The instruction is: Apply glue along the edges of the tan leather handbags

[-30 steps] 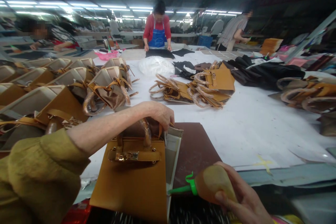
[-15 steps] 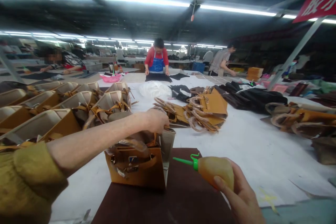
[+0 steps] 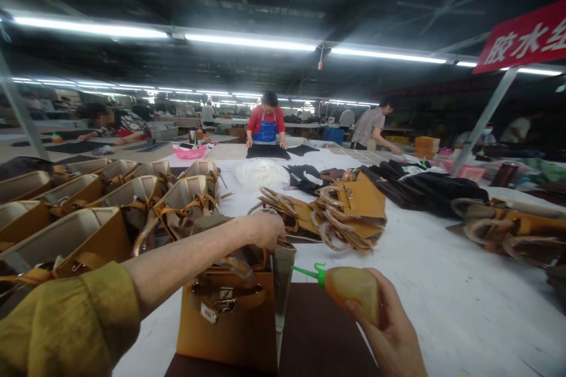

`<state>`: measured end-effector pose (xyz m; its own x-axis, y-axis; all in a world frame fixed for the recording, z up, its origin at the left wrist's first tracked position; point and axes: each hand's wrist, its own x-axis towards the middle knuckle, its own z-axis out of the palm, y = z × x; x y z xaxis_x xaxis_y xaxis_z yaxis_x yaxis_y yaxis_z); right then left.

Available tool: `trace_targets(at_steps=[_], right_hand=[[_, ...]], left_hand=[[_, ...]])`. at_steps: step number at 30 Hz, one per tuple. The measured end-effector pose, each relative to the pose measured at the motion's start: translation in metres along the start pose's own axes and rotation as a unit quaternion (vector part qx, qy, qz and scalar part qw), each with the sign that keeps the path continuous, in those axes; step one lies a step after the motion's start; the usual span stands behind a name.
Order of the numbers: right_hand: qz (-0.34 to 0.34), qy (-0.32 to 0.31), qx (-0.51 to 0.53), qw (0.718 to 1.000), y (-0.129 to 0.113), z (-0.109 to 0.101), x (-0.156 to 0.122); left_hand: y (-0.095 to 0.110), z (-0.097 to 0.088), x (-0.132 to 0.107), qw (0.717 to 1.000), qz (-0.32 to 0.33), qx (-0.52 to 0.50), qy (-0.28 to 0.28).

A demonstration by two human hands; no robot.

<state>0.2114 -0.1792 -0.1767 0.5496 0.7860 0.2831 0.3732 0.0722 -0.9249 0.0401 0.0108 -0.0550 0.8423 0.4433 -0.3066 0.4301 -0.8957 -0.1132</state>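
Note:
A tan handbag with metal fittings and a hanging tag stands upright in front of me on a dark brown sheet. Over its top reaches my left hand, its fingers closed on the far upper edge of the bag; the fingertips are partly hidden. In my right hand is a squeeze bottle of amber liquid, held sideways. Its thin green nozzle points left, close to the bag's pale open side panel.
Rows of open tan bags fill the left. Flat bag pieces with wrapped handles lie beyond my hands, with black material behind them. More handled pieces lie at right. A person in a blue apron stands across the table.
The view has tilted upward, so the bag sits lower in it. The bottle's nozzle has come nearer the bag's side. My left hand still grips the bag's top.

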Motion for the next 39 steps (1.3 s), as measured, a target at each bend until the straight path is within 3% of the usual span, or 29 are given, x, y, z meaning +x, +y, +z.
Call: trace_targets(at_steps=[6,20,31,39], right_hand=[[0.001,0.034,-0.018,0.999,-0.007,0.006,0.006],[0.012,-0.011,-0.028,0.999,0.017,0.003,-0.005],[0.032,-0.016,0.001,0.999,0.019,0.013,-0.024],[0.048,-0.056,-0.014,0.997,0.03,0.012,-0.03]], left_hand=[[-0.004,0.003,0.001,1.0,0.007,-0.014,0.002],[-0.003,0.003,-0.001,1.0,-0.006,-0.02,-0.003],[0.002,0.002,-0.005,1.0,-0.008,-0.019,-0.001],[0.008,0.0,-0.009,1.0,-0.016,-0.006,0.002]])
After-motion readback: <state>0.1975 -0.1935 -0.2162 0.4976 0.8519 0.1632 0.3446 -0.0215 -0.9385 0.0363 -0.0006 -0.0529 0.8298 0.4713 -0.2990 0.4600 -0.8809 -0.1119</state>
